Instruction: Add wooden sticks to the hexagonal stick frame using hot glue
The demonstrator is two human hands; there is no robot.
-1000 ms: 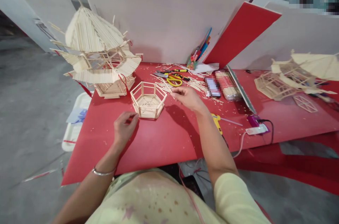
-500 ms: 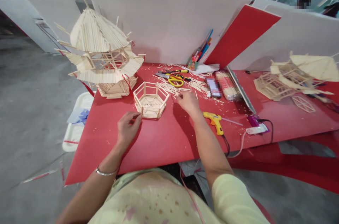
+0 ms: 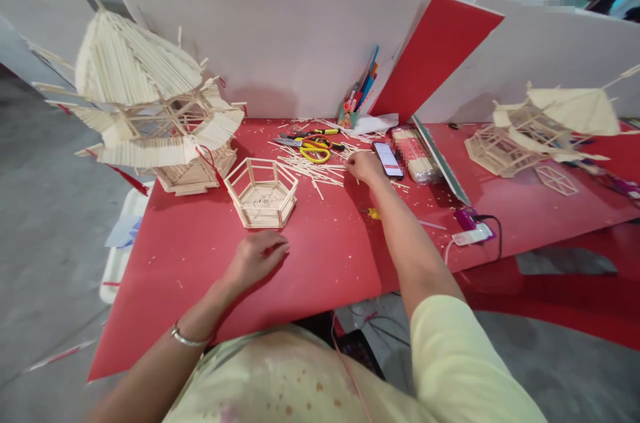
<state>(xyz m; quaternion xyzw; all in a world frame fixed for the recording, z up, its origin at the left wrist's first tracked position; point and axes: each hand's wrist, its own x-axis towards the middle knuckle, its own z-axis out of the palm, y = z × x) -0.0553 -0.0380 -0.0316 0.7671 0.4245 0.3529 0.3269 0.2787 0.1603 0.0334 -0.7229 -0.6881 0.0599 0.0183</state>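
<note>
Loosely curled and about half open, my left hand (image 3: 259,259) rests low over the glossy red tabletop (image 3: 320,263), with nothing that I can see in its grasp. It lies just in front of the open hexagonal frame of pale wooden sticks (image 3: 265,199), which stands upright with its patterned floor down and its railed sides leaning outward. I can't tell whether my knuckles brush its near edge.

My right hand (image 3: 367,166) reaches farther out, fingers bunched and pointing down at the right end of the scattered heap of thin pale wooden sticks (image 3: 313,171). The fingertips are close together, but I can't tell whether they pinch a stick. Just to the right of that hand lies a dark-edged phone with a lit screen (image 3: 389,160), and past it a clear plastic pack of sticks with a red label (image 3: 413,153). My right forearm covers most of a yellow tool (image 3: 373,213).

Behind the heap sit the scissors with yellow and orange handles (image 3: 303,144). To the left of the hexagonal frame rises a tall pagoda model of pale sticks (image 3: 143,76) with red tassels; a 2nd, smaller-looking pagoda model (image 3: 545,129) stands well apart at the far right.
</note>
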